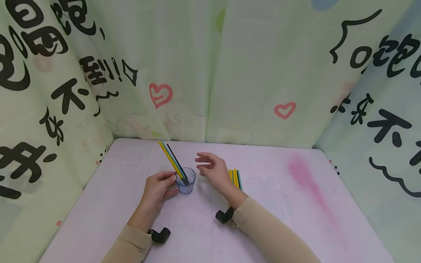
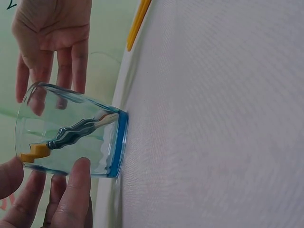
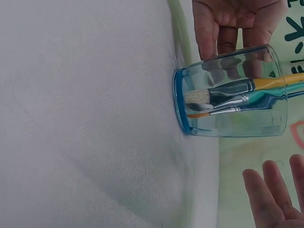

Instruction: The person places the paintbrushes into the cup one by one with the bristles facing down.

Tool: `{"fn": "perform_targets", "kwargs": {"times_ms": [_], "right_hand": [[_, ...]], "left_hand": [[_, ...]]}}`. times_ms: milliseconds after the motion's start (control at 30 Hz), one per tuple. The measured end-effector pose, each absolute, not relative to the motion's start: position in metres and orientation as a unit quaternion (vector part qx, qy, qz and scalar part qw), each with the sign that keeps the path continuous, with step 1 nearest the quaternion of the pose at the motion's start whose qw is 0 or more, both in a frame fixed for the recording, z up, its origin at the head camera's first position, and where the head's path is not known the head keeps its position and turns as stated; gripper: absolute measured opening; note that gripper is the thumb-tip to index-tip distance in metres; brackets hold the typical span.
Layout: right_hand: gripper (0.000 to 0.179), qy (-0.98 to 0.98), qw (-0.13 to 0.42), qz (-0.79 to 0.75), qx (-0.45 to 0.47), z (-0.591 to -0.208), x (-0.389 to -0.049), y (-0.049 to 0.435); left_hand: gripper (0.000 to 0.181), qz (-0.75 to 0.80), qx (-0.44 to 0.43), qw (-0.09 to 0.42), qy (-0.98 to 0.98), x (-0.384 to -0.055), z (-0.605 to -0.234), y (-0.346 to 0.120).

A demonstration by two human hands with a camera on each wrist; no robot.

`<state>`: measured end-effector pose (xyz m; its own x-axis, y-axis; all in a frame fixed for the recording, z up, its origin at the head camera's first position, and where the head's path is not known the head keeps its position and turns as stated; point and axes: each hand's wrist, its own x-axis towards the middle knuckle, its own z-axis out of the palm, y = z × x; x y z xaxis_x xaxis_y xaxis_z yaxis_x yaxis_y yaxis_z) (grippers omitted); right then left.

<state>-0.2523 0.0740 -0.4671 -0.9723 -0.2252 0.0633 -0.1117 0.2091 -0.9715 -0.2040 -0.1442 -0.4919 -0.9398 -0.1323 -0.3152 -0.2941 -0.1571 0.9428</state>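
A clear glass [image 1: 188, 189] with a blue base [image 2: 121, 147] stands upright on the table. Paintbrushes [image 1: 171, 157] with yellow, teal and dark handles lean in it, bristles down [image 3: 195, 97]. My left hand [image 1: 156, 188] holds the glass at its left side, thumb near the rim and fingers along the wall. Just right of the glass, my right hand [image 1: 215, 171] hovers with loosely bent fingers, holding nothing. Behind my right wrist lie several yellow and teal sticks [image 1: 234, 178], partly hidden; they look like more brush handles.
A pale pink cloth covers the table [image 1: 269, 204], with a darker pink streak [image 1: 307, 182] at the right. Printed curtains [image 1: 210, 73] hang behind and on both sides. Black wrist cameras [image 1: 161, 235] sit at both sleeves.
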Motion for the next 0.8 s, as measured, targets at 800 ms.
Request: {"fn": "perform_targets", "kwargs": {"times_ms": [800], "right_hand": [[0.051,0.765,0.033,-0.641,-0.056,-0.465,-0.239,0.105]], "left_hand": [[0.029,0.745,-0.161,0.057,0.645,-0.203,-0.491,-0.144]]}}
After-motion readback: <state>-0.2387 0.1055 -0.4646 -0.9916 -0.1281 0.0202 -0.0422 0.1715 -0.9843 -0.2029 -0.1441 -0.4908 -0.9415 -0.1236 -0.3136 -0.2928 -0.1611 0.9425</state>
